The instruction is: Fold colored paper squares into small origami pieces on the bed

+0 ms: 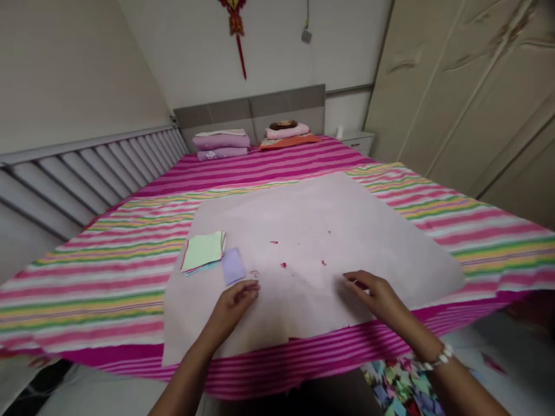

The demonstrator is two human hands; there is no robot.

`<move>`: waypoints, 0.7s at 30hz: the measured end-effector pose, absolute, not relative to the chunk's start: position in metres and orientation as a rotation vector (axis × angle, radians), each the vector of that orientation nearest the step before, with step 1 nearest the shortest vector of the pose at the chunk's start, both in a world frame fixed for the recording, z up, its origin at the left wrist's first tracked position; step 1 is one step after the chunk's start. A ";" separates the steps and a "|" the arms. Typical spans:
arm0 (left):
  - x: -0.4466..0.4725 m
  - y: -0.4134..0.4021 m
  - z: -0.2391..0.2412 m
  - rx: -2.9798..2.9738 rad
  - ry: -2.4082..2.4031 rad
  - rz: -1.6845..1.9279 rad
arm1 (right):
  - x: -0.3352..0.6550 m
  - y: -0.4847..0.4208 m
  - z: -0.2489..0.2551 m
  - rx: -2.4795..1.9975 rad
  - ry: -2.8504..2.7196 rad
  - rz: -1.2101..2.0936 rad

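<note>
A large pale pink sheet (329, 231) lies spread over a bed with a striped cover (108, 277). My left hand (236, 303) rests on the sheet's near part, fingers curled together, just below a small lilac paper square (233, 266). My right hand (375, 292) lies on the sheet further right, fingers bent and pinched toward the left; what they hold, if anything, is too small to tell. A stack of coloured paper squares (203, 251), green on top, sits left of the lilac one. Tiny red scraps (283, 264) dot the sheet between the hands.
Folded pink bedding (221, 144) and a pillow (287, 132) lie at the headboard (251, 112). A slatted rail (87, 173) runs along the left, wardrobe doors (468, 92) stand on the right. A heap of colourful paper bits (396, 387) lies below the bed's near edge.
</note>
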State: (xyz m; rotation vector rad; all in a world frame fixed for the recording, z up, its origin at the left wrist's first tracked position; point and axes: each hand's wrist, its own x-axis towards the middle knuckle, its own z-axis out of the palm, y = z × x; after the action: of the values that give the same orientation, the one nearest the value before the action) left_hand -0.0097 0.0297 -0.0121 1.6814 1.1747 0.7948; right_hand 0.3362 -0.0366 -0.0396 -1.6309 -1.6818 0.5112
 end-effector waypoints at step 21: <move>-0.039 0.038 -0.104 2.115 1.602 1.158 | 0.162 -0.015 -0.098 -1.305 -1.441 1.030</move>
State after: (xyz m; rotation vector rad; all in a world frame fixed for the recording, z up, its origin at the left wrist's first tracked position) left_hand -0.0390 0.0376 -0.1045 2.1152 1.6015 1.1584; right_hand 0.1619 -0.0154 -0.0979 -1.3049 -1.4413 1.0302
